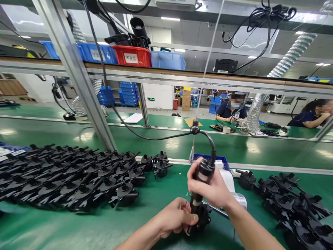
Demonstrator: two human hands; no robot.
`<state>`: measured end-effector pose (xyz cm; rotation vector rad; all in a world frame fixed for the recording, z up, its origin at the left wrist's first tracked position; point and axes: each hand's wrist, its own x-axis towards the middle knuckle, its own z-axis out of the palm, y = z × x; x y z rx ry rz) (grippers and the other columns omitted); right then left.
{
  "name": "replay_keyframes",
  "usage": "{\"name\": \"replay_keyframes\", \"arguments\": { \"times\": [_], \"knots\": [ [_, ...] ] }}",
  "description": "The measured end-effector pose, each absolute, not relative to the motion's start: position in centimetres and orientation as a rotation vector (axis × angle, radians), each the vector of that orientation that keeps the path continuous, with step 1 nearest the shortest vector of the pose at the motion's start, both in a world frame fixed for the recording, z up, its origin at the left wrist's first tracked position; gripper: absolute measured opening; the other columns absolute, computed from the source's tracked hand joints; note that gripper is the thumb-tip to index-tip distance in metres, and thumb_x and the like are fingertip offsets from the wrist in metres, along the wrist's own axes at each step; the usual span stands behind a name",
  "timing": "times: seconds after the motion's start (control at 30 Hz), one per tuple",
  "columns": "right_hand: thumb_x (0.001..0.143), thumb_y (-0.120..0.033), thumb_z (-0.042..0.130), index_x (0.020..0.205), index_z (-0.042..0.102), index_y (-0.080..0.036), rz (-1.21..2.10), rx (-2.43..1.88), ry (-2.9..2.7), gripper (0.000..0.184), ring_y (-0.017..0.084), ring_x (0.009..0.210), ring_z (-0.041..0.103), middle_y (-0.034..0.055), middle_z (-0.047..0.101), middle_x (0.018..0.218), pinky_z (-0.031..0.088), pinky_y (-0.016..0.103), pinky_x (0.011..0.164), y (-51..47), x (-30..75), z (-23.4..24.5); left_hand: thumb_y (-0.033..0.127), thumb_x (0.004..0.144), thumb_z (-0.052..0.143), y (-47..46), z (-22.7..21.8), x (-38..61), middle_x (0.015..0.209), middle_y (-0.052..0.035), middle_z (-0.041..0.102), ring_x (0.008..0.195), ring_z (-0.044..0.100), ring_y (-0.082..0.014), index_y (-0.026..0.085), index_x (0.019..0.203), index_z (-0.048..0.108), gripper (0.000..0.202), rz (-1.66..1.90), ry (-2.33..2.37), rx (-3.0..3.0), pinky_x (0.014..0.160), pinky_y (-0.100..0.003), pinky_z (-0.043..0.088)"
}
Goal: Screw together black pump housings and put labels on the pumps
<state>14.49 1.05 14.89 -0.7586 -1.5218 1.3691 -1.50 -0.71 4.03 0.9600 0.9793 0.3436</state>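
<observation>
My right hand (211, 187) is wrapped round a black electric screwdriver (202, 180) that hangs upright from a cable, its tip down on a black plastic pump part (201, 217). My left hand (175, 217) grips that part from the left and holds it on the green mat (104, 225). Both hands are closed.
Several black pump parts (78, 173) lie in rows at the left, and another heap (293, 205) at the right. A blue tray (210, 159) and white roll sit behind my hands. Slanted metal frame post (78, 76) rises left. Two people sit at the far bench (234, 107).
</observation>
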Motion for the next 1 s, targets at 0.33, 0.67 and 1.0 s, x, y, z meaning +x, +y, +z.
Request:
{"name": "replay_keyframes", "arguments": {
  "times": [0.33,0.67,1.0],
  "knots": [
    [0.097,-0.028,0.067,0.108,0.054,-0.018,1.013,-0.868,-1.427,0.019,0.016,0.072,0.063,0.0025,0.063,0.089,0.049,0.027,0.063,-0.1,11.4,12.3,0.034,0.051,0.08,-0.8,4.2,-1.4,0.052,0.0015,0.054,0.036,0.038,-0.0045,0.017,0.07,0.059,0.034,0.398,1.049,0.966,0.036,-0.02,0.011],
    [0.09,-0.026,0.07,0.105,0.052,-0.019,1.052,-0.827,-1.387,0.024,0.013,0.061,0.062,0.0005,0.062,0.083,0.053,0.026,0.059,0.0,11.1,12.3,0.038,0.052,0.079,-0.9,4.1,-1.6,0.054,0.0009,0.056,0.036,0.038,-0.0048,0.017,0.075,0.058,0.037,0.384,1.05,0.994,0.034,-0.019,0.011],
    [0.091,-0.033,0.075,0.107,0.06,-0.018,1.125,-0.784,-1.429,0.026,0.012,0.052,0.056,0.0014,0.062,0.078,0.051,0.025,0.049,-0.1,12.6,12.0,0.036,0.051,0.098,-1.8,3.1,-0.3,0.086,0.0009,0.069,0.054,0.046,-0.0034,0.016,0.123,0.063,0.083,0.747,0.983,1.106,0.049,-0.018,0.035]
  ]
}}
